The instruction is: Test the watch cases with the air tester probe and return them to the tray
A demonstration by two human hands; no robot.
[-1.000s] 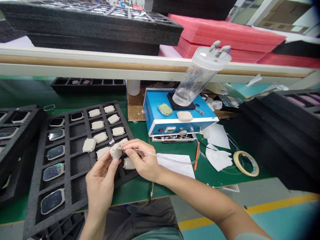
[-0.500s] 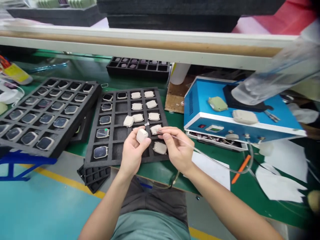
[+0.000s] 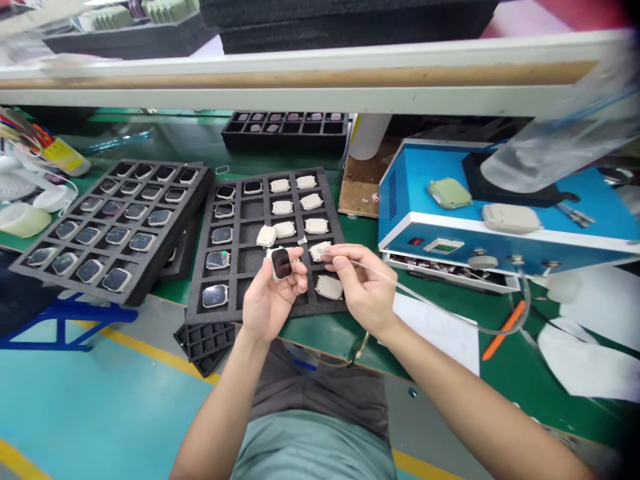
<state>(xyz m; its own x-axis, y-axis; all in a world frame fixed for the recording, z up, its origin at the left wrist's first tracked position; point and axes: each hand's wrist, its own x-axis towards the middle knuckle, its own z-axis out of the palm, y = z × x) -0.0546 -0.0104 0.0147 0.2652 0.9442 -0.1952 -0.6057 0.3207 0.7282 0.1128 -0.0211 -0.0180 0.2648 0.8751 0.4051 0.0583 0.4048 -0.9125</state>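
My left hand (image 3: 270,300) holds a smartwatch case (image 3: 281,263) between thumb and fingers, its dark screen face turned toward me. My right hand (image 3: 365,287) pinches the end of a thin clear tube (image 3: 425,303), which curves away to the front of a blue box-shaped machine (image 3: 415,233). The tube's tip points left, a little apart from the watch case. Below both hands lies a black foam tray (image 3: 197,293). Its left column holds cases with dark screens; its right columns hold beige cases (image 3: 330,287). One beige case (image 3: 267,235) rests tilted across a divider.
Another foam tray (image 3: 134,283) of watch cases stands at the left. A green case (image 3: 450,193) and a beige case (image 3: 513,217) sit on the machine. An orange stick (image 3: 504,331) and white paper (image 3: 440,330) lie at right. A shelf edge (image 3: 300,100) crosses above.
The case in my left hand has turned from its plain beige side to its dark screen, and my left fingers have opened out somewhat. My right hand keeps its pinch on the tube. The view has shifted slightly.
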